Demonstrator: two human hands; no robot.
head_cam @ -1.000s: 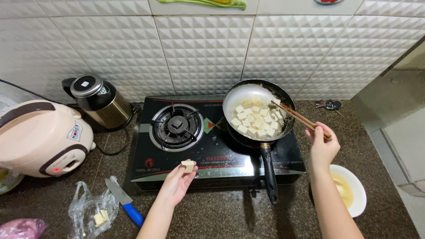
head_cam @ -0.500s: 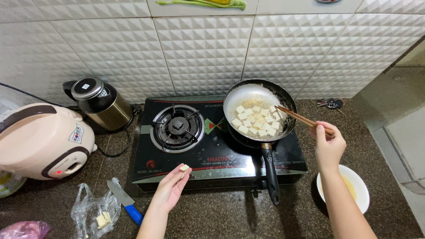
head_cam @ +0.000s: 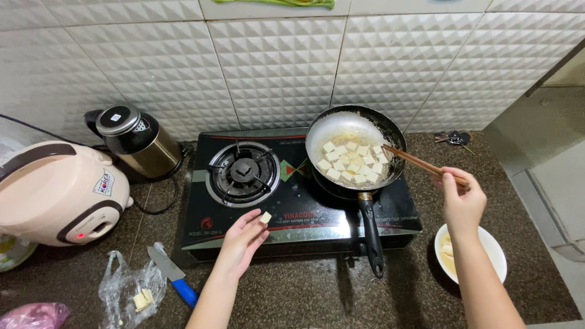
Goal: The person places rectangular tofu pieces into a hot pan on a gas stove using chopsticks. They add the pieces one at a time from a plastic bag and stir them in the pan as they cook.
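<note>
Left hand [head_cam: 242, 240] pinches small pale tofu cube [head_cam: 265, 217] at fingertips, over black glass stove [head_cam: 292, 210] front. Round steel frying pan [head_cam: 356, 149] at 1 o'clock, handle axis 12–6. Right hand [head_cam: 463, 201] nearer pan, gripping wooden chopsticks [head_cam: 420, 163], tips on rim.

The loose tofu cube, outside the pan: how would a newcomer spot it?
Start at the black two-burner stove. At its front edge, the left hand holds one pale tofu cube at its fingertips. Every other cube sits in the frying pan.
</note>
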